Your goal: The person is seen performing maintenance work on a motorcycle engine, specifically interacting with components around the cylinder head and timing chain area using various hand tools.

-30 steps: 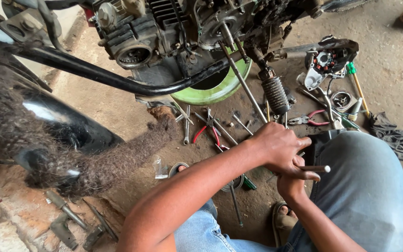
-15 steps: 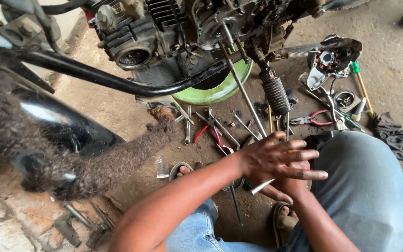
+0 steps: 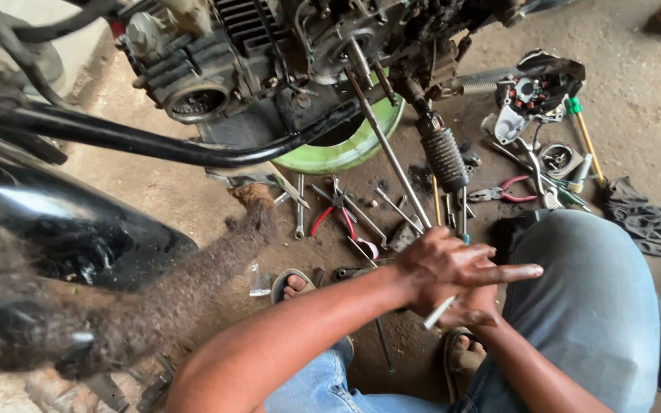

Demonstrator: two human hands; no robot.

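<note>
My left hand lies across my right hand in front of my knee, its fingers stretched out and apart, pointing right. My right hand is mostly hidden under it, curled around a thin pale rod whose end pokes out down and to the left between the two hands. Both hands hover above the dirty ground, just short of the scattered tools. My knee in blue jeans is right beside them.
A motorcycle engine hangs above a green basin. Red-handled pliers, wrenches, a green-and-yellow screwdriver and engine parts lie on the ground. A black fender is at left, a grey rag at right.
My left hand has opened from a loose curl to outstretched fingers over the right hand. The rod's visible end has gone from the right side of the hands to the lower left.
</note>
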